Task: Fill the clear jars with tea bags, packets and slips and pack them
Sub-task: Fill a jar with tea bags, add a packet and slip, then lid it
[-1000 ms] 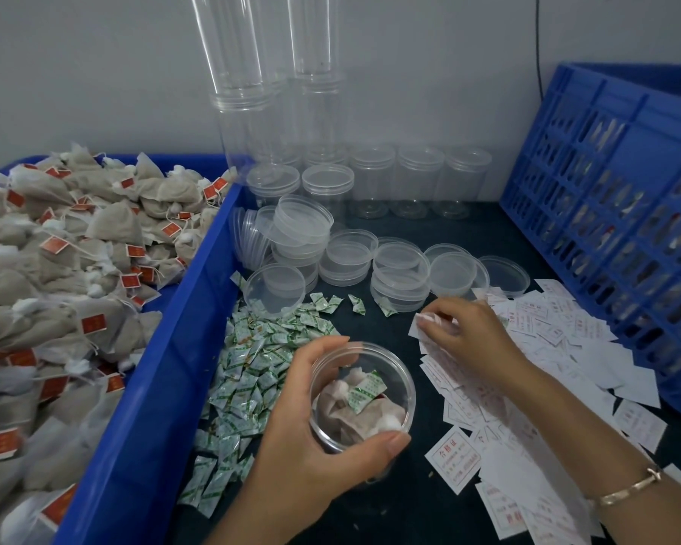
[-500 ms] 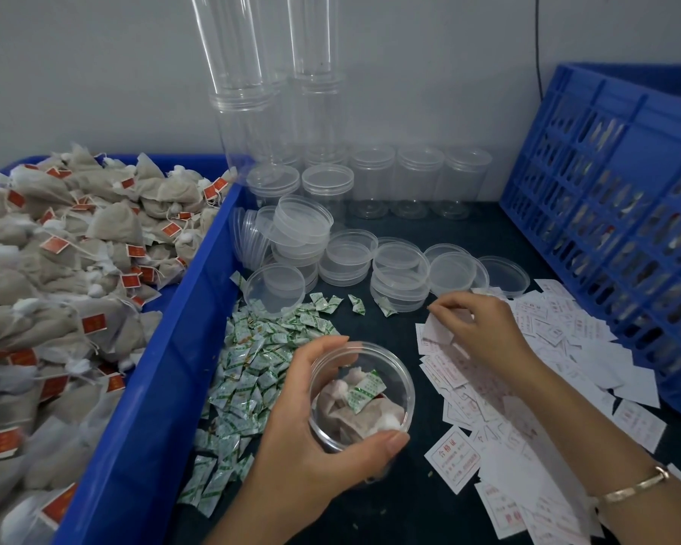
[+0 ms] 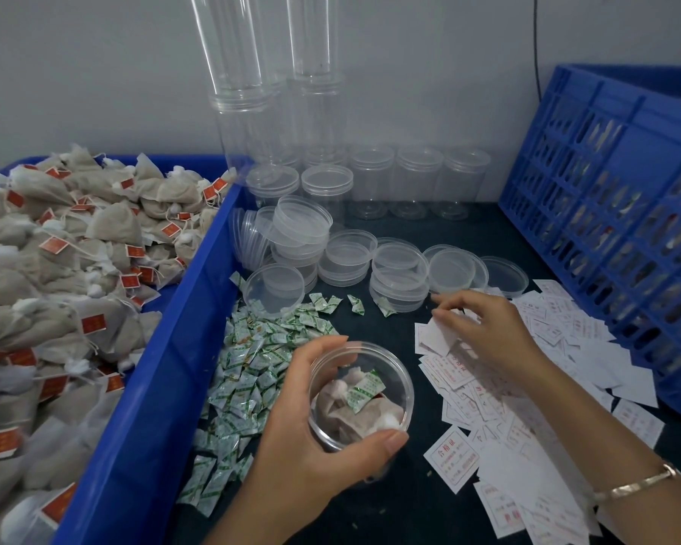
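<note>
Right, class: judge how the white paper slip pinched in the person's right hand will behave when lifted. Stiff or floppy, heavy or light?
Probably floppy: the slip looks bent where the right hand pinches it. Likely very light, since a mere pinch at one edge holds it up. It may slide easily, as the loose slips lie overlapped and scattered.

A: Where is the open lane?
B: Bare tabletop (image 3: 386,324) between the green packets (image 3: 252,371) and the slips (image 3: 527,458). The jar (image 3: 362,403), gripped by the left hand (image 3: 303,458), stands in its near half.
A: Side limits?
B: Bin wall (image 3: 162,387) left, crate (image 3: 606,230) right, both raised. Lid stacks (image 3: 346,257) and tall stacked jars (image 3: 244,112) close the far side.
</note>
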The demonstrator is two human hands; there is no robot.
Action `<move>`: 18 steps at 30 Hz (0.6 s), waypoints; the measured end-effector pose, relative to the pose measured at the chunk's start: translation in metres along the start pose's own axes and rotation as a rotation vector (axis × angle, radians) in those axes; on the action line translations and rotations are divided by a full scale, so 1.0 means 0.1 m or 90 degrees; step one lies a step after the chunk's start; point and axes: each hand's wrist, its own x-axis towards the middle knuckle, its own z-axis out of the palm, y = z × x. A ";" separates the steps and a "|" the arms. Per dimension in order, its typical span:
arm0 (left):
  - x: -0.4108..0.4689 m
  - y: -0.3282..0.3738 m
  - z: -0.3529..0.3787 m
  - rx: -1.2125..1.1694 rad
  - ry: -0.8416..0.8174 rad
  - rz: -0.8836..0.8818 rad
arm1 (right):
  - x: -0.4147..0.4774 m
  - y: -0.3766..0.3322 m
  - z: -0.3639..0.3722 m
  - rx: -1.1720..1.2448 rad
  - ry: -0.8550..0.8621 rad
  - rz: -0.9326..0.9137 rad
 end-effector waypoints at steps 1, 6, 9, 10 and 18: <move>0.00 0.00 0.00 -0.001 -0.001 0.000 | -0.01 -0.01 -0.01 0.011 0.008 -0.008; 0.01 0.00 0.00 0.001 -0.001 -0.001 | -0.03 -0.24 -0.08 0.086 0.080 -0.047; 0.02 0.01 0.00 0.009 0.003 0.003 | -0.10 -0.49 -0.12 0.128 0.082 -0.079; 0.01 0.01 0.00 0.011 0.003 0.004 | -0.14 -0.61 -0.12 0.151 0.072 -0.099; 0.02 0.04 0.00 0.002 0.001 0.012 | -0.67 -1.26 -0.05 0.028 -0.095 -0.407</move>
